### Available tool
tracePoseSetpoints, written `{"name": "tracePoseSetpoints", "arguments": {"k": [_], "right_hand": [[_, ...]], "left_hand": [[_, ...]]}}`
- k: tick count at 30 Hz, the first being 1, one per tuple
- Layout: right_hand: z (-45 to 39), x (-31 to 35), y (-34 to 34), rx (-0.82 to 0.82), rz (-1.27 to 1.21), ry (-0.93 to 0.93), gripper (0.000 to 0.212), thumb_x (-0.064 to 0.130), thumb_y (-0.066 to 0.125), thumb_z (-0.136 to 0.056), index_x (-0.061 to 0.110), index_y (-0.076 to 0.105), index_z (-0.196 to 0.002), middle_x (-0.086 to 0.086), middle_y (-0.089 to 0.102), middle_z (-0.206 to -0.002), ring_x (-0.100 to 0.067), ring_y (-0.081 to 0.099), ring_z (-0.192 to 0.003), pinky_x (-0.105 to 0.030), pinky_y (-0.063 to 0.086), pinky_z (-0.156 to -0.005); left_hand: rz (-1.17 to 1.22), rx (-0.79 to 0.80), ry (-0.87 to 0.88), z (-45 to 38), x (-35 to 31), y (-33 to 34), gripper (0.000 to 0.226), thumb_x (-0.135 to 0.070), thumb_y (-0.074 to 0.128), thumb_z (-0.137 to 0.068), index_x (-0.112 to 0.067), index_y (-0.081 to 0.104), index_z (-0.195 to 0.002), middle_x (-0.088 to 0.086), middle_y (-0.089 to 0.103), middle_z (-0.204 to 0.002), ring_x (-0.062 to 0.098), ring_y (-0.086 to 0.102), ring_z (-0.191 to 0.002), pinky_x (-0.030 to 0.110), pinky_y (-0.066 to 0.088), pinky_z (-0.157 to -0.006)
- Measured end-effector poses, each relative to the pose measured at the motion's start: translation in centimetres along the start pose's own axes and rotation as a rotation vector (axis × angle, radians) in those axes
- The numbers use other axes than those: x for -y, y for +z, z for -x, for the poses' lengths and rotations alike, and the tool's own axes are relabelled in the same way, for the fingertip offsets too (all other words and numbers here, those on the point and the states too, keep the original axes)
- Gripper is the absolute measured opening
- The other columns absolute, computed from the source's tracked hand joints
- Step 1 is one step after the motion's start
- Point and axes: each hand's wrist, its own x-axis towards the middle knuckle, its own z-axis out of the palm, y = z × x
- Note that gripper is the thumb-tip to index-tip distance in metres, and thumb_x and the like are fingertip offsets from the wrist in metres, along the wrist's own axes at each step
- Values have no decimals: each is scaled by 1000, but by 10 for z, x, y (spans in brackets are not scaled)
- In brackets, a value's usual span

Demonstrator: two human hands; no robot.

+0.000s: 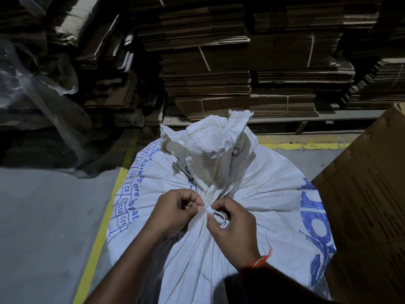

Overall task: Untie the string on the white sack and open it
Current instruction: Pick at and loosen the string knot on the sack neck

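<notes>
A big white woven sack [258,189] with blue print stands on the floor in front of me, its neck gathered and its loose top flaring up behind the tie. A flat white string [209,212] is knotted round the neck. My left hand [175,210] pinches the string's left strand at the knot. My right hand [233,224] pinches the string's loop on the right side of the knot. Both hands are pressed close together over the tie.
Stacks of flattened cardboard [219,73] fill the back. A large brown carton [368,205] stands against the sack on the right. Clear plastic sheeting [39,91] hangs at the left. A yellow floor line [98,235] runs along the sack's left side over grey concrete.
</notes>
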Motion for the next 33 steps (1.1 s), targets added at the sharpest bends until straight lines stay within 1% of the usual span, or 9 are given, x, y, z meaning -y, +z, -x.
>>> {"name": "tracePoseSetpoints", "arguments": {"k": [4,7,10,14,21,24,27,30,33], "right_hand": [[0,2,-1,-5,13,-3,19,20,81,-76,27,66,-86,11,70,-81,-10,68,-81,-21,53,-70],[-1,4,-4,1,44,-20,20,23,80,-75,25,61,-83,11,65,-72,-11,61,-73,-16,44,-61],[-3,3,-8,5,132,-74,25,29,82,-73,22,58,-78,10,58,-69,-10,55,-68,-22,43,-61],[-4,-3,-14,-21,220,-199,24,25,81,-75,22,59,-69,10,58,-75,-14,57,-75,-36,50,-67],[-3,-3,-31,165,200,-217,16,22,83,-76,24,68,-70,16,60,-92,-7,58,-93,-11,41,-73],[-5,2,-49,301,131,-178,15,25,81,-78,23,69,-69,9,63,-86,-12,63,-82,-19,48,-67],[-4,3,-55,275,91,-101,38,40,75,-88,16,65,-61,-2,62,-68,-18,61,-65,-37,48,-61],[-9,2,-53,158,160,6,43,45,80,-83,14,62,-58,-1,61,-57,-14,59,-58,-28,46,-59],[-12,1,-49,156,62,119,30,27,85,-78,18,60,-66,1,53,-51,-8,47,-48,-16,37,-49]], "left_hand": [[51,21,-8,4,-6,-3,9,-28,79,-91,-21,81,-86,5,78,-77,5,62,-67,26,50,-68],[145,92,-52,11,-12,-6,43,-53,82,-76,-16,79,-97,21,75,-88,14,62,-72,32,50,-68],[141,129,-52,13,-12,-5,39,-31,95,-70,-12,77,-98,12,77,-84,12,67,-74,30,59,-74],[-8,-1,8,11,-9,-1,12,-15,87,-80,-19,81,-89,5,81,-82,5,68,-68,21,56,-70],[-81,-23,26,12,-11,1,12,-26,77,-74,-26,82,-86,-4,81,-80,2,69,-69,28,57,-72],[-106,-24,19,11,-11,1,9,-22,80,-78,-27,81,-85,-5,81,-80,1,67,-68,27,55,-70],[-117,-50,28,11,-13,3,12,-14,81,-80,-26,80,-83,-3,79,-79,-1,63,-64,20,50,-65],[-110,-68,31,11,-15,7,13,-13,80,-80,-25,80,-83,-6,77,-74,-1,62,-62,18,48,-63],[-77,-92,37,13,-15,11,11,-15,83,-82,-25,79,-82,-4,78,-75,-1,64,-65,18,48,-63]]}}
